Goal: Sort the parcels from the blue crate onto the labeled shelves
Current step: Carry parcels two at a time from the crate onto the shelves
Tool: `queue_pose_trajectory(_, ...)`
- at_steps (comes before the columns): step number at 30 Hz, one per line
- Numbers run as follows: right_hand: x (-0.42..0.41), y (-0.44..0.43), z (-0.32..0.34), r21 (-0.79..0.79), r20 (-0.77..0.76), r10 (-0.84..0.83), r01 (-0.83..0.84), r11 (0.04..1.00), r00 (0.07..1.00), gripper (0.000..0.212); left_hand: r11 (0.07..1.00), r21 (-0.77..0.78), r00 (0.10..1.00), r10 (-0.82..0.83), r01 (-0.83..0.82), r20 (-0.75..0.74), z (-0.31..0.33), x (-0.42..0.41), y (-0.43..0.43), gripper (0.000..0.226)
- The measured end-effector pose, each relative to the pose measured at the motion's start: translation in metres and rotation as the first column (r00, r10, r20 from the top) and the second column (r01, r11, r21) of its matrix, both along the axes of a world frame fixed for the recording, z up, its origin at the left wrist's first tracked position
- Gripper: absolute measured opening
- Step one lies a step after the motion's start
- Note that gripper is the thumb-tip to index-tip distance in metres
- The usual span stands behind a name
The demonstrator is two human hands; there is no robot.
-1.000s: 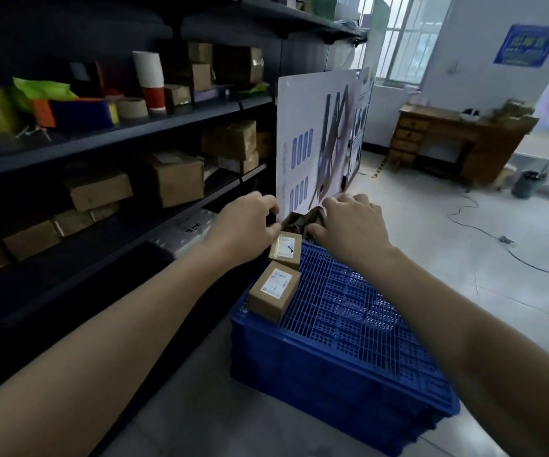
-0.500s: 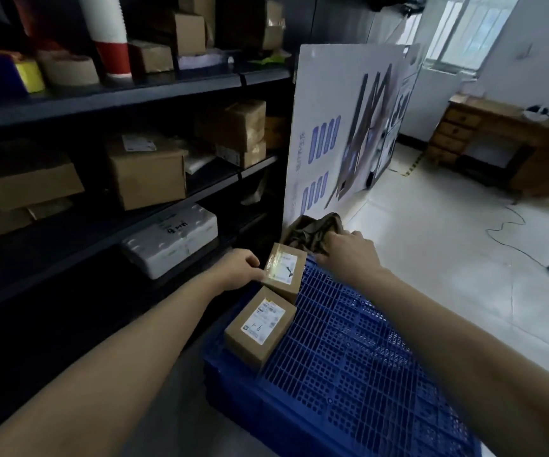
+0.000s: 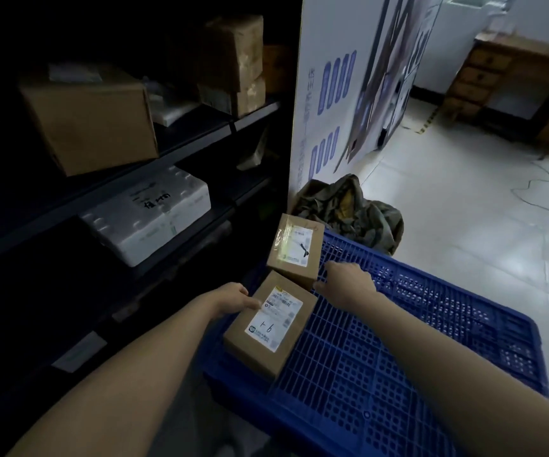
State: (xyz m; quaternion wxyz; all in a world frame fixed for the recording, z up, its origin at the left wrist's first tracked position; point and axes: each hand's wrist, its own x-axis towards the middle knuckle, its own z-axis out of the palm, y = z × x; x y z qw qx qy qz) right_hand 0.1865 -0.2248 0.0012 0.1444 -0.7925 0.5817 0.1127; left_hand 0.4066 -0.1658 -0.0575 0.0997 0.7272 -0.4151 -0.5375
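Note:
Two small brown parcels with white labels lie on the ribbed blue crate [image 3: 398, 341]. The near parcel [image 3: 271, 323] has "1-6" handwritten on its label. My left hand [image 3: 233, 298] grips its left edge, thumb on top. The far parcel [image 3: 296, 249] lies just beyond, partly over the crate's back left corner. My right hand [image 3: 345, 280] reaches in from the right with fingers stretched out and touches that parcel's near right corner. The dark shelves [image 3: 197, 133] stand to the left.
On the shelves sit a large cardboard box [image 3: 91, 117], stacked brown boxes [image 3: 233, 64] and a white foam box [image 3: 149, 212]. A printed board [image 3: 342, 87] leans at the shelf end with a crumpled olive cloth bundle [image 3: 349, 209] at its foot. Tiled floor and a wooden desk [image 3: 514, 80] lie to the right.
My view has dropped closer to the crate. My left hand slid from the far parcel to the near one. My right hand left the cloth bundle and came down to the far parcel's corner.

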Motion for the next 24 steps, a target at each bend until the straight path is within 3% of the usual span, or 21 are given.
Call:
queue_pose_trajectory(5,0.0,0.001,-0.091,0.193,0.022,-0.09,0.084,0.978,0.996,0.036,0.999,0.041,0.994,0.04,-0.036,-0.097,-0.062,0.006,-0.013,0.085)
queue_pose_trajectory(10,0.007,-0.003,-0.132,0.415,0.293,-0.34,0.201,0.887,0.894,0.064,0.982,0.144,0.945,0.157,-0.12,-0.287,-0.099,0.005,-0.02,0.052)
queue_pose_trajectory(15,0.007,-0.006,-0.139,0.594,0.375,-0.512,0.224,0.772,0.773,0.078,0.963,0.176,0.873,0.261,-0.205,-0.411,-0.115,0.003,-0.015,0.05)
queue_pose_trajectory(19,0.01,-0.01,-0.134,0.652,0.397,-0.587,0.233,0.721,0.706,0.071,0.946,0.139,0.834,0.323,-0.292,-0.448,-0.114,0.001,-0.003,0.066)
queue_pose_trajectory(24,0.019,-0.022,-0.104,0.562,0.458,-0.467,0.161,0.811,0.756,0.063,0.934,0.063,0.793,0.333,-0.352,-0.511,-0.087,0.015,0.01,0.098)
